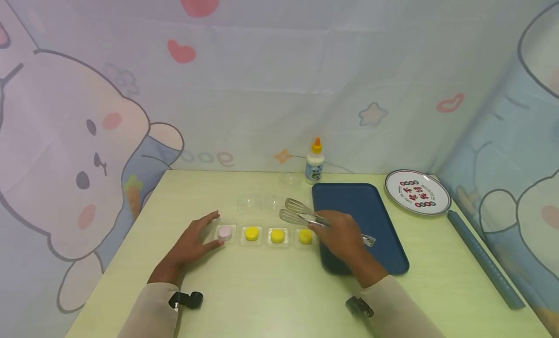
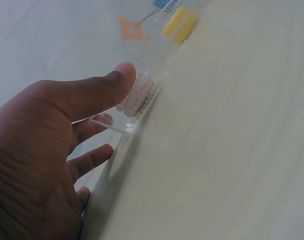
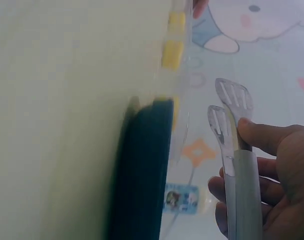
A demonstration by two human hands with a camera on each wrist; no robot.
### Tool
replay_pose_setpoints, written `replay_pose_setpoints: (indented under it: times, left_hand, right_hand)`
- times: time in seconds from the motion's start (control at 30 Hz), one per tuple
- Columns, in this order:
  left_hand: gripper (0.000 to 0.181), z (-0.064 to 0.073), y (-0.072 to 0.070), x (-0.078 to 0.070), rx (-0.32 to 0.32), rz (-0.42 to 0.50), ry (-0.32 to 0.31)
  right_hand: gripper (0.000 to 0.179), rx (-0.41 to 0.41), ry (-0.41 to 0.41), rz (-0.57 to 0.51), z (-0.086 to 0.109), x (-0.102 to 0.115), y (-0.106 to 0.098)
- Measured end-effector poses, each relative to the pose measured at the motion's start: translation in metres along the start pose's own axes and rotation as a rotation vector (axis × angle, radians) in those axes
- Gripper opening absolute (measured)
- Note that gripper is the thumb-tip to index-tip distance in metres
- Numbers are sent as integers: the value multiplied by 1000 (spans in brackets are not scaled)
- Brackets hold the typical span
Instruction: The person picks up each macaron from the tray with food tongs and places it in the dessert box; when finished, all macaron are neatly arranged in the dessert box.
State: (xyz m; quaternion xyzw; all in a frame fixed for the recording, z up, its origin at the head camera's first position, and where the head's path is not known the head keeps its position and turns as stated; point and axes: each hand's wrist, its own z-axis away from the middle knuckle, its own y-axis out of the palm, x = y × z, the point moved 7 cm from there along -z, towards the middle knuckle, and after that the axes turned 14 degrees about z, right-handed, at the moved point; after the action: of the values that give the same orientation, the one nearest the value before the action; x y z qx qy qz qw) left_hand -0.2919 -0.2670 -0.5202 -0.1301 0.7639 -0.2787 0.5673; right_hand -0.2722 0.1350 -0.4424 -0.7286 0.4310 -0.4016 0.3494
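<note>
My right hand (image 1: 342, 233) grips a pair of slotted metal tongs (image 3: 234, 135), their two slotted heads slightly apart and pointing left above the table. The tongs hang over the back of a row of small clear plastic boxes. The leftmost box holds a round pink cake-like piece (image 1: 224, 232) with a ridged side. Yellow round pieces (image 1: 251, 233) sit in the three other boxes. My left hand (image 1: 192, 241) rests at the row's left end, thumb and fingers spread to either side of the pink piece's box (image 2: 114, 125). The thumb overlaps that box in the left wrist view.
Clear plastic lids (image 1: 249, 202) lie behind the row. A dark blue tray (image 1: 358, 202) is under my right hand, with a glue bottle (image 1: 314, 163) behind it. A white plate (image 1: 418, 192) with red characters and a blue-grey rod (image 1: 485, 260) are at the right.
</note>
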Motion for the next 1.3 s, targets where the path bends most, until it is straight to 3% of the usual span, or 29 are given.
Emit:
replay_pose_setpoints:
  times: [0.4, 0.7, 1.0, 1.3]
  left_hand:
    - [84, 0, 0, 2, 7, -2, -5]
    - [84, 0, -1, 2, 3, 5, -8]
    - [84, 1, 0, 4, -2, 10, -14]
    - [84, -1, 0, 2, -3, 0, -8]
  right_hand:
    - [40, -48, 113, 54, 23, -79, -27]
    - [40, -61, 208, 51, 43, -119, -46]
    - [39, -126, 258, 97, 57, -169, -52]
    - [38, -199, 297, 128, 69, -199, -63]
